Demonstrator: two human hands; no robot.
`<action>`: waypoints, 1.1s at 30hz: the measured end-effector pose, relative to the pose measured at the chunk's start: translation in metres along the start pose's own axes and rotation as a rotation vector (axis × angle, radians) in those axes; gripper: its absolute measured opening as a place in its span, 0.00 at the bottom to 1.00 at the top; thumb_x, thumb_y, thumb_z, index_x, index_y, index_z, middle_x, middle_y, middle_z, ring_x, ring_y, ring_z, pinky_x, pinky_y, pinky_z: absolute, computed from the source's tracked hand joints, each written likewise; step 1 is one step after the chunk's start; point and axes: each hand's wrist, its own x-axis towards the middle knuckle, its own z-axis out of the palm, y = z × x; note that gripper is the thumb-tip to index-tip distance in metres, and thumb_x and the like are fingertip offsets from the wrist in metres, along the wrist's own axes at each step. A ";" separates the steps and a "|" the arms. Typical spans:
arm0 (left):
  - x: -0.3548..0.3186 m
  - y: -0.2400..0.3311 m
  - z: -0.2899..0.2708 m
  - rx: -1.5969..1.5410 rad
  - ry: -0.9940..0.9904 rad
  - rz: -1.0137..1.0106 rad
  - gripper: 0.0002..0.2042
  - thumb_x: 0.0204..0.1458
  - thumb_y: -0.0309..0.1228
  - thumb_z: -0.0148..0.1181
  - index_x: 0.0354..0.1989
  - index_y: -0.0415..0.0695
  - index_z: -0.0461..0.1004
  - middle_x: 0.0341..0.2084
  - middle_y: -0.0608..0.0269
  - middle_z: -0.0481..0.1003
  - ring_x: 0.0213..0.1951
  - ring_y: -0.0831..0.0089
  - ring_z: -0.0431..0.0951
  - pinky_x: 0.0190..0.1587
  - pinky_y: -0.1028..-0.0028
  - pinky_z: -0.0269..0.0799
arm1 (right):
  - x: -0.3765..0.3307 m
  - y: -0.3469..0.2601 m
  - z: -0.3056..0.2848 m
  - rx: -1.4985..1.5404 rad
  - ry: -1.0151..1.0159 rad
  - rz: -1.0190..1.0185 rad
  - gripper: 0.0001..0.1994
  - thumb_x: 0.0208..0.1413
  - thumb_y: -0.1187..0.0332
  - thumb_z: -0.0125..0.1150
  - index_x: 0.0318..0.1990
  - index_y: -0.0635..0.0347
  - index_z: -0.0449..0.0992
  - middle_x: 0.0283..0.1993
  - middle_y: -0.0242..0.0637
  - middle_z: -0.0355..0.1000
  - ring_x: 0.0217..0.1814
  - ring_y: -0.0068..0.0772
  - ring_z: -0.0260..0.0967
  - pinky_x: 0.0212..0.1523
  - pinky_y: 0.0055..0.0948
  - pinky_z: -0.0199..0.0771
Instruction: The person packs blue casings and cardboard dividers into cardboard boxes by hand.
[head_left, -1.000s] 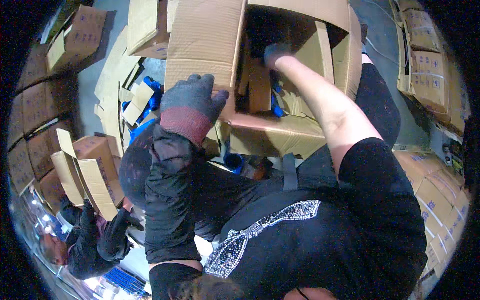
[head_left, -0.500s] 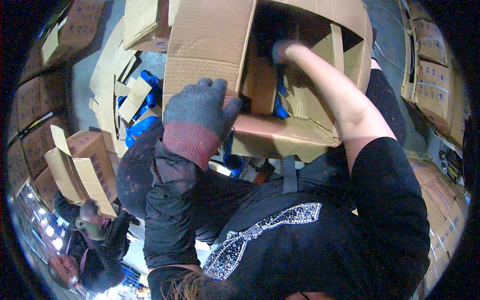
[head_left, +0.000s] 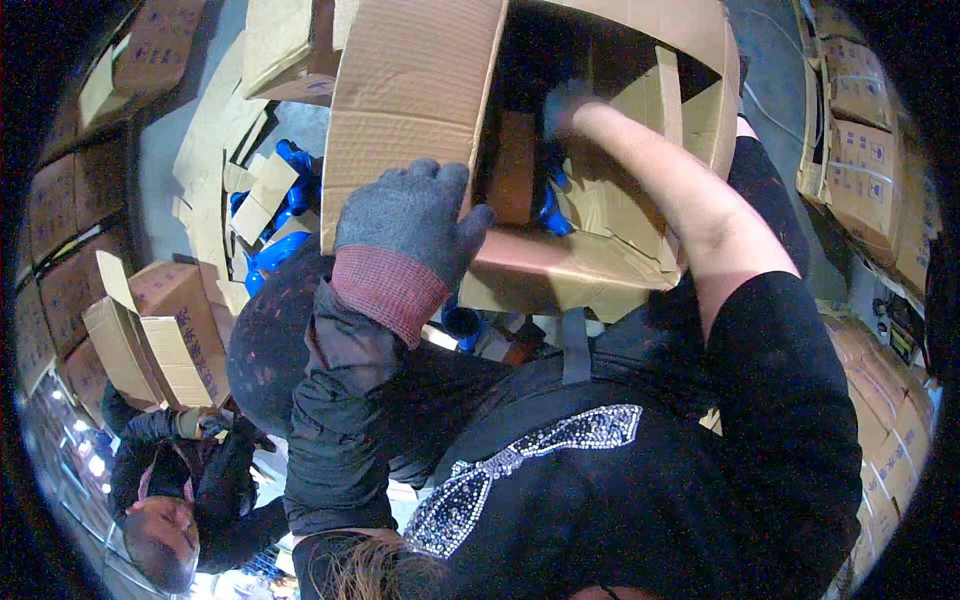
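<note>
Stacked cartons crowd the storeroom [head_left: 70,230] around a big open cardboard box [head_left: 420,90] — its flap gripped by the gloved left hand [head_left: 410,220], now higher on it, while the right hand [head_left: 562,100] (grip hidden) has sunk deeper inside among blue items [head_left: 548,210] — unloading continues.

The left hand [head_left: 410,225] wore a grey knit glove with a dull red cuff — against a plain brown cardboard box [head_left: 420,90]. Inside showed blue items [head_left: 548,210]; the black top [head_left: 640,500] bore a silver sequin bow.
</note>
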 end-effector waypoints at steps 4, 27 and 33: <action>0.002 0.007 -0.004 -0.012 -0.047 0.015 0.20 0.50 0.42 0.53 0.45 0.40 0.69 0.38 0.51 0.72 0.41 0.55 0.73 0.44 0.62 0.69 | 0.015 0.006 0.050 -0.015 0.318 0.242 0.18 0.51 0.59 0.44 0.42 0.55 0.77 0.50 0.42 0.70 0.55 0.48 0.65 0.55 0.46 0.62; -0.006 0.007 0.009 -0.241 0.076 0.134 0.19 0.52 0.41 0.53 0.45 0.39 0.71 0.40 0.48 0.74 0.44 0.55 0.74 0.48 0.63 0.67 | -0.210 -0.046 0.005 2.248 0.239 -0.147 0.16 0.59 0.58 0.44 0.51 0.54 0.70 0.45 0.40 0.72 0.42 0.39 0.71 0.45 0.42 0.72; -0.013 0.039 0.036 -0.919 -0.055 0.222 0.21 0.53 0.36 0.55 0.50 0.34 0.66 0.42 0.56 0.72 0.43 0.70 0.72 0.47 0.71 0.68 | -0.286 -0.085 0.009 2.699 0.076 -0.445 0.20 0.63 0.59 0.35 0.57 0.60 0.62 0.57 0.43 0.64 0.56 0.40 0.65 0.59 0.43 0.63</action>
